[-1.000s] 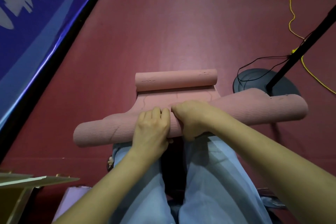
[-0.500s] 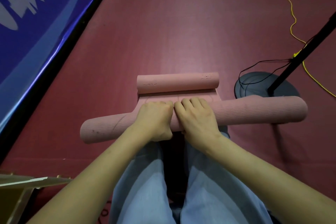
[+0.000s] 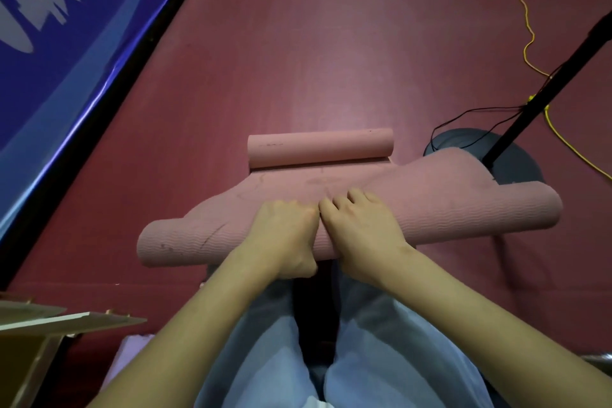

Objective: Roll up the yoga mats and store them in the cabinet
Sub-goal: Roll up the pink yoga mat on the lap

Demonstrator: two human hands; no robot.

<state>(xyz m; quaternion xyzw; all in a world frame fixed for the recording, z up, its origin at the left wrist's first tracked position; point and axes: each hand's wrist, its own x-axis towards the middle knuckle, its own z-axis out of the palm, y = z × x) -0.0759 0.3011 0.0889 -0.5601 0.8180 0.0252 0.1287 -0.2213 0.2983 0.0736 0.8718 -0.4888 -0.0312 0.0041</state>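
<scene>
Looking down over pale blue trousers [image 3: 381, 351] at a dark red floor [image 3: 331, 43]. Gripping a pink yoga mat [image 3: 463, 209] at the middle of its near roll: left hand [image 3: 284, 235] and right hand [image 3: 361, 228] lying side by side, touching, fingers curling over the top. Near roll running crosswise, both ends sticking out past the hands. Far end of the same mat sitting coiled in a smaller roll [image 3: 319, 147] on the floor beyond. Standing to the right: black stand [image 3: 543, 89] on a round base [image 3: 516, 169], yellow cord [image 3: 523, 10] trailing. Showing at left: blue banner [image 3: 66, 26]; lower left, pale wooden boards [image 3: 66, 321].
</scene>
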